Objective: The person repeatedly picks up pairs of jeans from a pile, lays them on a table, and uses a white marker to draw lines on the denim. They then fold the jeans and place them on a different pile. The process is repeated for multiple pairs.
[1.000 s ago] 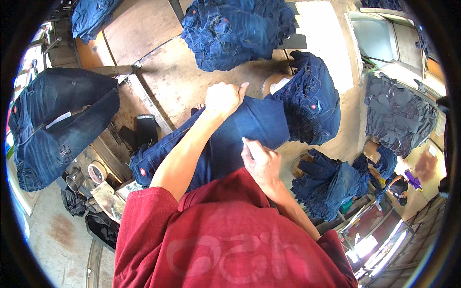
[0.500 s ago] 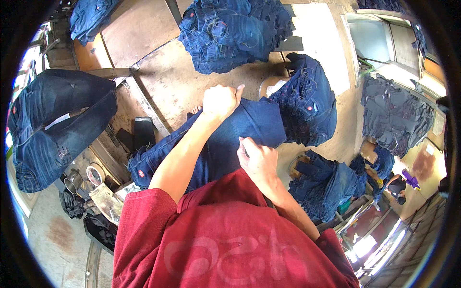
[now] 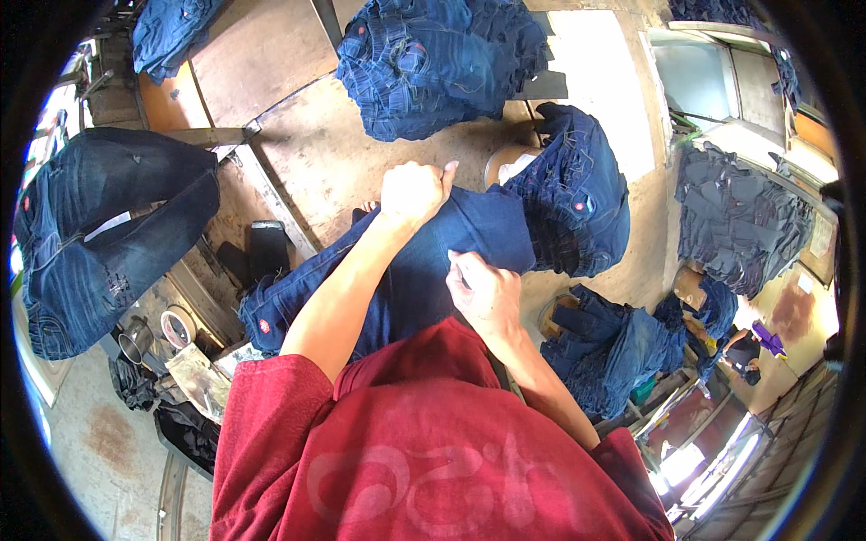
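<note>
A pair of dark blue jeans (image 3: pixel 410 284) is spread before my body, with a small red-and-white round mark near its left end. My left hand (image 3: pixel 415 194) is closed in a fist at the far edge of the denim, the cloth gripped in it and the thumb pointing right. Over the nearer right part of the jeans, my right hand (image 3: pixel 487 290) is curled, thumb and forefinger together. Something small and dark shows between those fingers, too little to make out. The jeans' near side is hidden by my red shirt (image 3: pixel 424 433).
A tall heap of jeans (image 3: pixel 442 63) lies beyond my hands. Draped denim (image 3: pixel 577 194) stands right of the work, with another denim pile (image 3: pixel 613 352) nearer. Dark jeans (image 3: pixel 108 225) hang at left, above a tape roll (image 3: pixel 179 326) and metal cup (image 3: pixel 135 341). Grey garments (image 3: pixel 744 216) lie far right.
My right hand has shifted very slightly up over the denim. The left hand keeps its place and its grip on the jeans.
</note>
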The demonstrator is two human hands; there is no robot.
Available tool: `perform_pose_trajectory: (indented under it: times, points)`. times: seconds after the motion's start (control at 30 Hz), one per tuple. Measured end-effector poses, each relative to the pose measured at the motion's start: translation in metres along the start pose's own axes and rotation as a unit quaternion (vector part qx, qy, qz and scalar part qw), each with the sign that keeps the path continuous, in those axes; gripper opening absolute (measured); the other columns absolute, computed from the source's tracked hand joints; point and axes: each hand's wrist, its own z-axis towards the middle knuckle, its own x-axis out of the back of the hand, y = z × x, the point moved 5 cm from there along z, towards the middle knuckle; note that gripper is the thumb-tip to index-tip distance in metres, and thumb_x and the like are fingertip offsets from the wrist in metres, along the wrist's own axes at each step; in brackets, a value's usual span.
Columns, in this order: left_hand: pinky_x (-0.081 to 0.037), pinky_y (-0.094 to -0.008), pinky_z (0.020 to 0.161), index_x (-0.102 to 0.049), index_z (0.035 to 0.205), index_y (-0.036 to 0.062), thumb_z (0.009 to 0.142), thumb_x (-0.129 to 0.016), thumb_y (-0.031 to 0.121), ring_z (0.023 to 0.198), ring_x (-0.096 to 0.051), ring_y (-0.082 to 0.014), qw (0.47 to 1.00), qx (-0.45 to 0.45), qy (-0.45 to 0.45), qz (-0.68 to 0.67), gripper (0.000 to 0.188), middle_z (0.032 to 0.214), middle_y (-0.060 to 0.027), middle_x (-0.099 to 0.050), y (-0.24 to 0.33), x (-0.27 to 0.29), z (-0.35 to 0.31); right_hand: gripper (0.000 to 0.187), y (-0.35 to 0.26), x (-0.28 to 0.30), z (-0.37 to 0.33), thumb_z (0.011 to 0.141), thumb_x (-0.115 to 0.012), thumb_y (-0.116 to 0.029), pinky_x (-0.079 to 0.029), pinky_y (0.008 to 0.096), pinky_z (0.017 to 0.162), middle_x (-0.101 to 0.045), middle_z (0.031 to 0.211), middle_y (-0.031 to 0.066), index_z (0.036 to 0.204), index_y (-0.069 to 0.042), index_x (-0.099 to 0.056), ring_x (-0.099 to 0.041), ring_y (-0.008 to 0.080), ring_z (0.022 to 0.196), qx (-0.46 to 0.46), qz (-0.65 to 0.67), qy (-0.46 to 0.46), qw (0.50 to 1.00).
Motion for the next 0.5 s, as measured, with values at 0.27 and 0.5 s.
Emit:
perform_pose_trajectory:
  times: [0.27, 0.5]
  points:
    - [-0.053, -0.0447, 0.046, -0.068, 0.053, 0.01, 0.098, -0.078, 0.041, 0.046, -0.066, -0.0346, 0.998, -0.024, 0.049, -0.008, 0.056, 0.052, -0.0157, -0.065, 0.0015, 0.0016, 0.0003, 0.007, 0.0035, -0.0103, 0.0077, 0.094, -0.077, -0.009, -0.051, 0.0382, 0.046, -0.065, 0.061, 0.007, 0.092, -0.014, -0.071, -0.065, 0.025, 0.048, 0.034, -0.041, -0.014, 0.998]
    - [-0.053, -0.0448, 0.046, -0.065, 0.051, 0.0112, 0.098, -0.079, 0.042, 0.047, -0.066, -0.0346, 0.999, -0.015, 0.039, 0.006, 0.057, 0.051, -0.0159, -0.063, 0.0014, 0.0037, 0.0023, 0.01, 0.0086, -0.0068, 0.0026, 0.095, -0.078, -0.011, -0.051, 0.0389, 0.046, -0.064, 0.059, 0.0074, 0.09, -0.014, -0.069, -0.065, 0.0246, 0.047, 0.027, -0.006, 0.025, 0.999]
